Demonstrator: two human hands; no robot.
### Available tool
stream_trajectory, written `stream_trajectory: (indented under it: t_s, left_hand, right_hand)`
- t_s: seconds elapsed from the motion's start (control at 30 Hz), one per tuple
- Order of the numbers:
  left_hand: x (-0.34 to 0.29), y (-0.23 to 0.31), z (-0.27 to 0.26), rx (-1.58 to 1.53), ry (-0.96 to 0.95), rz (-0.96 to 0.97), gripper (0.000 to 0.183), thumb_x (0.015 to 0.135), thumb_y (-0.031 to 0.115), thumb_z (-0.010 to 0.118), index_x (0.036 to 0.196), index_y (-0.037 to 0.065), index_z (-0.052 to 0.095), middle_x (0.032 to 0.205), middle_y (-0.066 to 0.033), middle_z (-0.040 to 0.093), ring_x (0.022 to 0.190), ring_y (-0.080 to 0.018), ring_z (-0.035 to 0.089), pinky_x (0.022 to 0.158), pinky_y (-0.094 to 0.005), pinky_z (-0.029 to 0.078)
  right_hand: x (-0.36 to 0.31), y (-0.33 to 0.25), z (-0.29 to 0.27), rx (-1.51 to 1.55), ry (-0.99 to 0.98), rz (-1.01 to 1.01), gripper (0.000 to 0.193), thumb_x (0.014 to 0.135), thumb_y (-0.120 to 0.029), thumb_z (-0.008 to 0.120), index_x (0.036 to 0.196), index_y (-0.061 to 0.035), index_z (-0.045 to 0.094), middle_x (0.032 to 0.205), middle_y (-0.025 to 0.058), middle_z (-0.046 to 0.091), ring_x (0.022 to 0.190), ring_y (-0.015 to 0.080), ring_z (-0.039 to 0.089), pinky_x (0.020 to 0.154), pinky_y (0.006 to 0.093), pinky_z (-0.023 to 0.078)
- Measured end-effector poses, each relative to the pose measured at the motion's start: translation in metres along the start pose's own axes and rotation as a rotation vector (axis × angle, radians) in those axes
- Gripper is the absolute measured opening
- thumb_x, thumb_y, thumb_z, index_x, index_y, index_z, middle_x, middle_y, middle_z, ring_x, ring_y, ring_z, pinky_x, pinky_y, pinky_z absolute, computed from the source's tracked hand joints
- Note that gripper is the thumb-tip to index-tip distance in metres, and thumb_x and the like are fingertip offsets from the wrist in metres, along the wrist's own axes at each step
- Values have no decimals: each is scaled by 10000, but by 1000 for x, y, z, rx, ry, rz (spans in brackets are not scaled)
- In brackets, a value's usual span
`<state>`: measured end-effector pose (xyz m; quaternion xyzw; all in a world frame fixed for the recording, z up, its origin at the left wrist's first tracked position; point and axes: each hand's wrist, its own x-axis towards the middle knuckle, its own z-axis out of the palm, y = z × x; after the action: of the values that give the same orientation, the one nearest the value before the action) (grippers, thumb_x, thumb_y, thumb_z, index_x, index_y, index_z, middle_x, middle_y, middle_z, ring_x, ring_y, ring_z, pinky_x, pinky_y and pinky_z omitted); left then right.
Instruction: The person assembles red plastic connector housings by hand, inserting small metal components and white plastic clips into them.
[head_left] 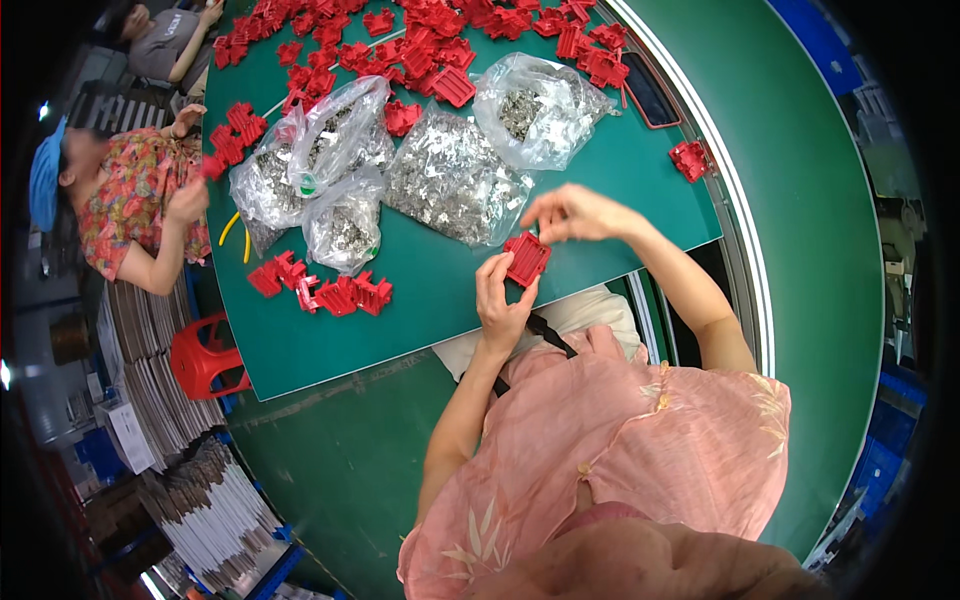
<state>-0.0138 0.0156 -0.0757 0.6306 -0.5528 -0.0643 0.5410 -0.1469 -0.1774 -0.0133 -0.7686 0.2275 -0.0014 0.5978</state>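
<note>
Near the table's front edge, my left hand (503, 308) grips a red plastic slotted part (527, 260) between thumb and fingers. My right hand (582, 214) is just above the part's upper right edge. Its fingers are bent together in a pinch; whatever they hold is too small to make out. Beyond my hands lies a clear plastic bag (455, 180) full of small silvery metal pieces. Another open bag (545, 105) of such pieces stands behind it to the right, and more bags (345, 125) are to the left.
Many red parts (430, 50) are heaped at the table's far side, with a group (335, 295) at the front left. A phone (652, 90) and one red part (688, 160) lie at the right. A co-worker (140, 200) sits at the left, near a red stool (208, 356).
</note>
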Motion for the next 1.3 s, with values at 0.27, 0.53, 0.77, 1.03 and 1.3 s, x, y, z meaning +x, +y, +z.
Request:
stream_trajectory:
  t_s: [0.27, 0.53, 0.77, 1.03, 1.3]
  left_hand:
    - [0, -1, 1, 14, -13, 29, 551, 701, 18, 835, 1200, 6, 603, 1163, -160, 592, 1041, -317, 603, 891, -393, 506]
    - [-1, -1, 1, 27, -14, 21, 561, 697, 23, 837, 1205, 10, 599, 1163, -160, 593, 1041, -320, 605, 889, -394, 509]
    - [1, -1, 0, 11, -31, 32, 556, 700, 26, 834, 1202, 12, 596, 1158, -159, 594, 1037, -319, 606, 887, -393, 508]
    - [-1, 0, 1, 9, -22, 11, 550, 703, 22, 834, 1199, 13, 596, 1160, -158, 592, 1039, -321, 604, 888, -394, 507]
    - [-5, -5, 7, 36, 47, -32, 661, 686, 64, 860, 1246, 11, 513, 1155, -169, 567, 1053, -326, 579, 913, -397, 481]
  right_hand:
    - [83, 12, -77, -909, 890, -412, 70, 798, -98, 655, 835, -58, 699, 790, 127, 677, 763, 324, 666, 750, 409, 554]
    - [101, 35, -84, -1050, 630, -266, 16, 725, -76, 655, 729, -65, 644, 790, 90, 650, 898, 307, 624, 784, 406, 519]
    - [102, 35, -82, -948, 606, -270, 114, 746, -77, 635, 845, -76, 690, 859, 152, 688, 902, 342, 660, 784, 450, 534]
    - [83, 16, -68, -687, 786, -287, 112, 802, -69, 657, 897, -39, 708, 891, 148, 693, 886, 360, 649, 779, 449, 534]
    - [-16, -19, 22, -89, 556, -66, 112, 804, -97, 758, 897, -41, 730, 755, -11, 641, 668, 61, 507, 620, 243, 447]
